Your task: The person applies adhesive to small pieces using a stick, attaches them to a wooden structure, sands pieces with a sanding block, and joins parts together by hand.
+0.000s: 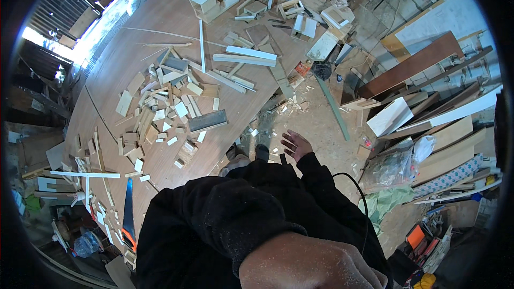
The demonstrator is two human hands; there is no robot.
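Observation:
My left hand point(316, 267) is raised very close to the view at the lower edge, its dusty back and wrist showing below a black sleeve. Its fingers are out of sight, so whether it holds anything is hidden. My right hand point(297, 145) hangs beside my body over the floor, fingers apart and holding nothing. On the large brown tabletop point(155, 32) to the left lies a loose heap of small wood offcuts point(160, 104). A dark-faced wooden block point(208, 121) rests at the heap's near side. Nearer me is a handsaw point(128, 214) with an orange and black handle.
Small wooden box-like pieces point(214, 2) stand at the far table end. White-faced strips point(246, 54) lie mid-table. To the right, boards point(407, 69) lean in a stack beside a clear plastic bag point(393, 160). A green strip point(333, 108) and wood scraps lie on the floor.

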